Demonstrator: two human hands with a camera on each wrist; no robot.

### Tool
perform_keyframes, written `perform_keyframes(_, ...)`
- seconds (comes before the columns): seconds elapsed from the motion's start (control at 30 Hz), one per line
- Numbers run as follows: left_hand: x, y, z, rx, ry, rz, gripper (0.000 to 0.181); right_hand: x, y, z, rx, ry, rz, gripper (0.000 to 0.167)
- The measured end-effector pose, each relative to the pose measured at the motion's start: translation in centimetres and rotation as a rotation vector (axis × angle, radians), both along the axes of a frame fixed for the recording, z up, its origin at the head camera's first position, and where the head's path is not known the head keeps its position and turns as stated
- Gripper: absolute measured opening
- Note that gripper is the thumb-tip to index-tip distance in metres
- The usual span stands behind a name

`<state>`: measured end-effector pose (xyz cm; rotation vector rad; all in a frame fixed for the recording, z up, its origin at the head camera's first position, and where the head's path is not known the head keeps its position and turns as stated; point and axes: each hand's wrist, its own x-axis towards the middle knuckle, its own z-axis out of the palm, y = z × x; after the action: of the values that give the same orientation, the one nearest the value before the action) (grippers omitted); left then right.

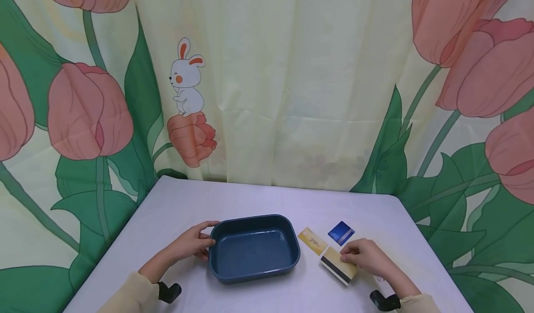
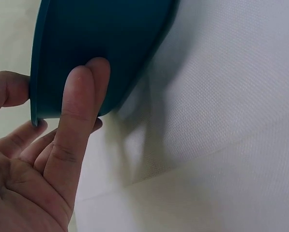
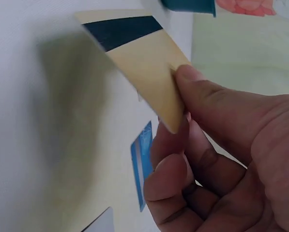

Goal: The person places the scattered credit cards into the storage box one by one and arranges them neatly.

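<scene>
A dark blue rectangular plastic basin (image 1: 254,276) stands on the table. My left hand (image 1: 195,243) holds its left end; in the left wrist view the thumb (image 2: 76,111) lies along the outer wall (image 2: 120,34), with a finger at the rim's other side. My right hand (image 1: 367,256) pinches a gold card (image 1: 339,264) with a black stripe between thumb and fingers. In the right wrist view that gold card (image 3: 144,63) is tilted above the tabletop. Beyond it lie another gold card (image 1: 313,241) and a blue card (image 1: 341,233).
A white cloth covers the table (image 1: 187,201). Behind it hangs a curtain (image 1: 292,95) printed with tulips and a rabbit. Under the right wrist a small reddish print (image 1: 380,279) shows, mostly hidden. A pale card corner (image 3: 101,223) enters the right wrist view's lower edge.
</scene>
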<state>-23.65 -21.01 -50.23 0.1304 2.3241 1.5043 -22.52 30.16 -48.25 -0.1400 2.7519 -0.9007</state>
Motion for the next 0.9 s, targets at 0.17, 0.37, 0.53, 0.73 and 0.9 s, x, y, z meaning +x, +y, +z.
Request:
perform_keyframes(0.17,0.2,0.0,0.2,0.001,0.0,0.002,0.066,-0.1,-0.5,0.6,-0.046,0.02,-0.061,0.006)
perform_keyframes(0.37,0.3,0.0,0.4,0.009,-0.009,-0.007,0.066,-0.2,-1.2,1.2,-0.096,0.044,-0.125,0.01)
perform_keyframes(0.53,0.3,-0.1,0.3,0.017,-0.015,-0.011,0.066,-0.6,-2.3,1.9,-0.14,0.057,-0.159,0.019)
perform_keyframes(0.73,0.4,0.0,0.4,0.01,-0.014,-0.01,0.065,-0.8,-4.2,3.3,-0.209,0.084,-0.14,0.022)
perform_keyframes(0.9,0.4,0.1,0.5,0.001,-0.008,-0.014,0.065,-1.1,-5.7,4.0,-0.247,0.105,-0.122,0.02)
